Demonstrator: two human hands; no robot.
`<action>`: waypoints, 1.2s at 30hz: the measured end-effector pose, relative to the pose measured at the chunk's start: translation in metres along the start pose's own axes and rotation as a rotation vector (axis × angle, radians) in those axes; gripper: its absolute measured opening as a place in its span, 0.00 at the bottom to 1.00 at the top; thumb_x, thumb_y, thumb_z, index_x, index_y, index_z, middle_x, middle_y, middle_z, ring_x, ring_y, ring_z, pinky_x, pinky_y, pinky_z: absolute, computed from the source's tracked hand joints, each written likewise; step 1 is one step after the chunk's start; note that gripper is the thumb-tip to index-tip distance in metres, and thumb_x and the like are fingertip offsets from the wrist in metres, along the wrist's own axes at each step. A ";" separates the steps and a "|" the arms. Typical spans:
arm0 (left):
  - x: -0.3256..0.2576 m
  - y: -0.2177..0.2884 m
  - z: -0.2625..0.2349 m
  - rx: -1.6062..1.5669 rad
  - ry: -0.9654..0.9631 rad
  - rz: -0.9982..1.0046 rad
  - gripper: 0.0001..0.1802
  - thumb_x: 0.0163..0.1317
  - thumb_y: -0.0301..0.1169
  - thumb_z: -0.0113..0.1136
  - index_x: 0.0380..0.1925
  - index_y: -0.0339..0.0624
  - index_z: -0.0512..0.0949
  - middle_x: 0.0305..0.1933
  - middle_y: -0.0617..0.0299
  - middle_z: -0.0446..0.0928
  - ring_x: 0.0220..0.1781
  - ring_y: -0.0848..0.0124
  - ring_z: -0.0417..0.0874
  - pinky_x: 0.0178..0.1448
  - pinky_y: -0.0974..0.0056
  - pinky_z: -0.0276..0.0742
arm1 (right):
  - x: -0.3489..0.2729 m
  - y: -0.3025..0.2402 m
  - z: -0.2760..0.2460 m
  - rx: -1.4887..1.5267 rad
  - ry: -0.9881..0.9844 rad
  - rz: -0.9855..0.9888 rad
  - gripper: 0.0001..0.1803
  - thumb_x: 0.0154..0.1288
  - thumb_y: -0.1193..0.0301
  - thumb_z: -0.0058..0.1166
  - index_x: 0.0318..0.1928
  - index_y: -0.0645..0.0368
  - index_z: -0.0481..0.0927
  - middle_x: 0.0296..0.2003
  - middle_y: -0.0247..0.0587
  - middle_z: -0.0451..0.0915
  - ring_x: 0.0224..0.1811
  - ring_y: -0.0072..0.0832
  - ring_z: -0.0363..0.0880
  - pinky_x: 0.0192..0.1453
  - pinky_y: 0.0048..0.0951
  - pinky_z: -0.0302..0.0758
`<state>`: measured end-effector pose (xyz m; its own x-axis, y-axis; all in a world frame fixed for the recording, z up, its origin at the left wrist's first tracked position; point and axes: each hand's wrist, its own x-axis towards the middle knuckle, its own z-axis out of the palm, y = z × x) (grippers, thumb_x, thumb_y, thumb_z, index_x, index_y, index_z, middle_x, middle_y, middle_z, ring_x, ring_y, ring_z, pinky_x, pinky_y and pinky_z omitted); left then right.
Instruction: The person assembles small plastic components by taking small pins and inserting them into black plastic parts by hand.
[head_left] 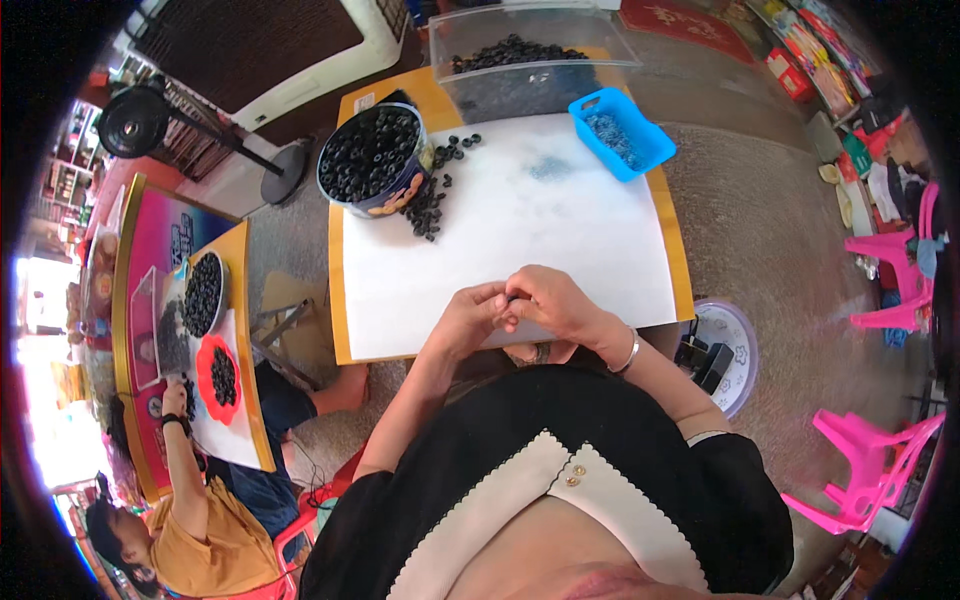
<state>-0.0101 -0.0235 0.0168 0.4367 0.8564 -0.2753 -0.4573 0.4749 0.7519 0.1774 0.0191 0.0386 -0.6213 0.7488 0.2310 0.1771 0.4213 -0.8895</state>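
Over the near edge of a white-covered table, my left hand and my right hand meet with fingertips pinched together. A small dark piece shows between them, mostly hidden by the fingers. Beyond my left hand, a round tub is heaped with small black ring-shaped parts. Several loose black parts lie spilled beside it. At the far right corner stands a light blue plastic basket holding tiny bluish pieces.
A clear bin with more black parts stands at the table's far edge. To the left, a person works at another table with a red tray. A pedestal fan stands far left; pink chairs are at right.
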 end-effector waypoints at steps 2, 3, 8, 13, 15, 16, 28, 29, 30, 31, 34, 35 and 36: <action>-0.005 0.001 0.002 0.058 0.050 -0.054 0.24 0.62 0.40 0.62 0.47 0.27 0.75 0.36 0.58 0.77 0.34 0.71 0.78 0.41 0.69 0.76 | 0.002 0.003 -0.003 -0.123 0.017 -0.169 0.06 0.54 0.69 0.58 0.31 0.56 0.77 0.30 0.38 0.74 0.33 0.36 0.74 0.38 0.34 0.70; -0.008 0.000 0.000 0.074 0.027 -0.049 0.23 0.64 0.40 0.60 0.46 0.28 0.75 0.34 0.60 0.77 0.33 0.72 0.78 0.40 0.69 0.76 | 0.001 0.001 -0.003 -0.142 0.020 -0.200 0.05 0.54 0.69 0.58 0.31 0.55 0.78 0.30 0.38 0.73 0.33 0.35 0.73 0.38 0.33 0.69; -0.016 0.004 0.003 -0.038 -0.088 -0.147 0.20 0.65 0.41 0.59 0.43 0.32 0.76 0.34 0.60 0.77 0.32 0.73 0.78 0.38 0.69 0.76 | 0.001 -0.004 -0.005 -0.006 0.004 -0.234 0.07 0.61 0.67 0.56 0.37 0.54 0.79 0.30 0.34 0.72 0.36 0.30 0.73 0.46 0.31 0.67; -0.014 -0.006 0.029 0.002 0.031 -0.004 0.16 0.66 0.38 0.57 0.42 0.35 0.77 0.32 0.63 0.77 0.30 0.75 0.76 0.35 0.71 0.75 | -0.001 -0.023 0.009 0.623 0.063 0.220 0.17 0.71 0.60 0.43 0.47 0.59 0.75 0.38 0.33 0.75 0.32 0.17 0.73 0.36 0.20 0.73; -0.014 -0.007 0.047 0.026 0.101 0.065 0.10 0.67 0.33 0.55 0.41 0.38 0.78 0.30 0.65 0.76 0.27 0.76 0.75 0.32 0.73 0.73 | -0.002 -0.037 0.008 0.894 -0.034 0.444 0.25 0.73 0.54 0.34 0.43 0.64 0.75 0.32 0.39 0.78 0.17 0.15 0.70 0.16 0.13 0.68; -0.011 -0.010 0.050 0.030 0.095 0.068 0.10 0.67 0.33 0.55 0.41 0.38 0.78 0.30 0.65 0.76 0.27 0.76 0.75 0.32 0.73 0.73 | -0.003 -0.036 0.009 0.891 -0.030 0.438 0.25 0.73 0.54 0.34 0.43 0.64 0.75 0.32 0.39 0.78 0.17 0.15 0.70 0.16 0.13 0.68; -0.003 -0.025 0.060 0.315 0.282 0.190 0.15 0.70 0.36 0.52 0.48 0.37 0.76 0.27 0.73 0.68 0.26 0.84 0.64 0.27 0.77 0.59 | -0.003 -0.023 0.030 1.021 0.317 0.388 0.23 0.69 0.59 0.40 0.28 0.66 0.77 0.26 0.42 0.78 0.29 0.24 0.74 0.36 0.24 0.72; -0.003 -0.027 0.059 0.309 0.289 0.185 0.15 0.70 0.36 0.52 0.48 0.37 0.76 0.27 0.73 0.68 0.26 0.84 0.64 0.27 0.77 0.59 | -0.004 -0.021 0.030 1.024 0.313 0.398 0.23 0.69 0.59 0.40 0.28 0.66 0.77 0.26 0.42 0.78 0.29 0.24 0.74 0.36 0.24 0.72; -0.001 -0.029 0.057 0.284 0.271 0.202 0.15 0.70 0.36 0.51 0.48 0.38 0.76 0.27 0.74 0.68 0.26 0.84 0.64 0.28 0.77 0.60 | -0.004 -0.019 0.030 1.002 0.299 0.383 0.23 0.70 0.60 0.39 0.28 0.66 0.76 0.28 0.44 0.79 0.31 0.26 0.75 0.38 0.26 0.73; 0.000 -0.030 0.056 0.260 0.253 0.219 0.15 0.70 0.36 0.50 0.49 0.38 0.76 0.28 0.74 0.69 0.26 0.84 0.64 0.28 0.77 0.60 | -0.004 -0.018 0.030 0.980 0.286 0.366 0.23 0.71 0.60 0.37 0.28 0.67 0.75 0.30 0.45 0.79 0.33 0.28 0.76 0.39 0.28 0.73; 0.000 -0.033 0.055 0.081 0.257 0.175 0.14 0.71 0.36 0.50 0.45 0.38 0.77 0.28 0.73 0.69 0.26 0.84 0.65 0.28 0.76 0.61 | -0.002 -0.018 0.033 0.920 0.311 0.414 0.23 0.71 0.60 0.38 0.28 0.66 0.75 0.30 0.43 0.78 0.32 0.27 0.75 0.39 0.28 0.73; -0.001 -0.034 0.053 0.080 0.259 0.175 0.14 0.71 0.36 0.50 0.45 0.38 0.77 0.28 0.73 0.69 0.26 0.84 0.65 0.28 0.76 0.61 | -0.001 -0.018 0.032 0.921 0.310 0.416 0.23 0.71 0.60 0.38 0.28 0.66 0.75 0.30 0.43 0.78 0.32 0.27 0.75 0.39 0.28 0.73; 0.000 -0.033 0.050 0.047 0.235 0.159 0.13 0.71 0.36 0.50 0.43 0.38 0.76 0.28 0.72 0.70 0.27 0.83 0.66 0.29 0.76 0.62 | -0.001 -0.019 0.030 0.838 0.304 0.384 0.22 0.71 0.59 0.38 0.29 0.65 0.75 0.29 0.42 0.78 0.31 0.26 0.75 0.38 0.28 0.73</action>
<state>0.0437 -0.0494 0.0219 0.1683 0.9455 -0.2789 -0.4668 0.3256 0.8222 0.1515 -0.0051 0.0433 -0.3898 0.9092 -0.1459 -0.3480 -0.2922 -0.8908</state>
